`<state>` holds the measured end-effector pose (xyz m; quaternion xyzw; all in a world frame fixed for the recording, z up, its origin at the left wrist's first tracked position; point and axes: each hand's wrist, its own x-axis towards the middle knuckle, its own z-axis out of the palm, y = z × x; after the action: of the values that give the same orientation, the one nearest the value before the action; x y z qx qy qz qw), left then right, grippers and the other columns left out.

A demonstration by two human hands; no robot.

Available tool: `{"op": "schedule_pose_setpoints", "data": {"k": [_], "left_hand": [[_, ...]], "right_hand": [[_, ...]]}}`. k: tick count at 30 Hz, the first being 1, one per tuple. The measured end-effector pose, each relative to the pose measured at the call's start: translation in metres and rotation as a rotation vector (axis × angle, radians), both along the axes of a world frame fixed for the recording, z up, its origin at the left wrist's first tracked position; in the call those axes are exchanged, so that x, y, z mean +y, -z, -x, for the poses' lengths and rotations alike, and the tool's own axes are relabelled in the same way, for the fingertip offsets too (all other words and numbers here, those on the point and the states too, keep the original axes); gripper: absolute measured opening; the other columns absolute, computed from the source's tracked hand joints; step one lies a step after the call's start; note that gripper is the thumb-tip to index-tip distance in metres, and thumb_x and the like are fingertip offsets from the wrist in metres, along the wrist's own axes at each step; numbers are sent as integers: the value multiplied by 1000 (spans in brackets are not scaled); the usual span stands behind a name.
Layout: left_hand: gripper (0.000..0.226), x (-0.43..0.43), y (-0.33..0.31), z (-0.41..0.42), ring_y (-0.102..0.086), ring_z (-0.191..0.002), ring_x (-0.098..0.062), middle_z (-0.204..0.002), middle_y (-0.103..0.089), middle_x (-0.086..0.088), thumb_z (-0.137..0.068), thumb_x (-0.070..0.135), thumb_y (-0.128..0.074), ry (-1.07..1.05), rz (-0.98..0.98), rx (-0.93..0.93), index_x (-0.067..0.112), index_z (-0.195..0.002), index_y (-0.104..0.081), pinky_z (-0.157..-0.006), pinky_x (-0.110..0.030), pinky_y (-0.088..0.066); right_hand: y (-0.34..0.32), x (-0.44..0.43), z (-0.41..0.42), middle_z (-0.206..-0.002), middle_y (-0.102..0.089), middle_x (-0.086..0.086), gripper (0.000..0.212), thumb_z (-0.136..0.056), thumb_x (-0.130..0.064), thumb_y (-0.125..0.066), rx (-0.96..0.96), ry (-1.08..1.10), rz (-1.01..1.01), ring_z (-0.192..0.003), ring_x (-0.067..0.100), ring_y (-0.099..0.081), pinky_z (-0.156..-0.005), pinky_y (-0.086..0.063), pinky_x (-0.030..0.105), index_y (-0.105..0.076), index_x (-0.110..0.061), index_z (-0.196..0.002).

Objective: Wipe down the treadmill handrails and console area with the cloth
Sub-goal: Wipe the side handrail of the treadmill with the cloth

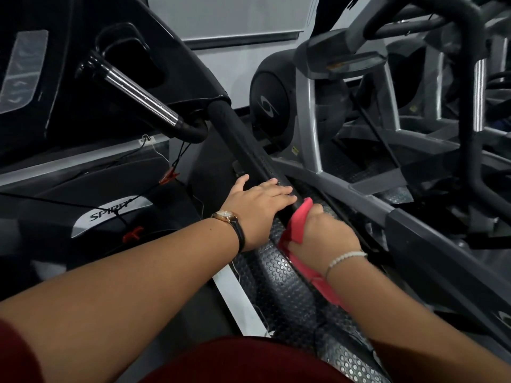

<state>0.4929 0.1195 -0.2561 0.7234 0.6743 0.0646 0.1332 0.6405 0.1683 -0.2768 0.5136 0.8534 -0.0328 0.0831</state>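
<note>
While wiping: your right hand (323, 236) grips the cloth (297, 225) on the handrail (249, 150).
Left hand (260, 200): flat, released, steadying the rail.
Next: slide toward the far end.

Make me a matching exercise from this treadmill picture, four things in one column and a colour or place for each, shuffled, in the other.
Things:
1. cloth
2. watch
3. bead bracelet
4. left hand

Descriptions:
A. on the right wrist
B. resting on the black handrail
C. pink, gripped in the right hand
D. on the left wrist

Pairs: 1-C, 2-D, 3-A, 4-B
</note>
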Motion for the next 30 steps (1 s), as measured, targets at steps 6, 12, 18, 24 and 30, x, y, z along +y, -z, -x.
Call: {"op": "schedule_pose_setpoints", "data": {"k": [6, 12, 18, 24, 30], "left_hand": [[87, 0, 1, 2, 0, -143, -6, -155, -10, 18, -75, -3, -48, 10, 17, 10, 37, -146, -18, -113, -47, 8], [89, 3, -1, 7, 0, -143, -5, -155, -8, 19, -74, -1, -49, 51, 48, 32, 39, -146, -16, -113, -48, 9], [82, 4, -2, 6, -2, -143, -5, -155, -11, 18, -78, 3, -47, 52, 8, 48, 39, -146, -17, -113, -46, 10], [80, 11, -4, 21, -5, -143, -8, -156, -7, 16, -76, 6, -46, -42, -126, 74, 39, -145, -21, -114, -42, 3], [83, 17, 0, 38, -7, -143, -7, -155, -13, 18, -77, 0, -43, -74, -38, 116, 42, -144, -19, -113, -43, 5]], "right_hand": [[-5, 29, -14, -122, -50, 5, 82, -74, -47, -72, 616, 320, 596, -101, 17, -52, -83, -41, 28, -28, -14, -135], [-9, 14, -27, -150, -22, 11, 82, -82, -25, -65, 361, -52, 446, -128, 19, -38, -101, -36, 28, -13, -21, -145], [2, -10, -2, -139, -37, 18, 84, -89, -50, -46, -40, -35, -32, -117, 28, -53, -94, -48, 34, -1, -9, -147], [1, 28, -15, -123, -55, 8, 69, -87, -51, -53, 387, -1, 418, -110, 27, -57, -93, -45, 36, -30, -13, -140], [-3, 33, -17, -122, -53, 3, 91, -80, -52, -64, 350, 94, 553, -108, 22, -55, -91, -45, 28, -15, -18, -148]]}}
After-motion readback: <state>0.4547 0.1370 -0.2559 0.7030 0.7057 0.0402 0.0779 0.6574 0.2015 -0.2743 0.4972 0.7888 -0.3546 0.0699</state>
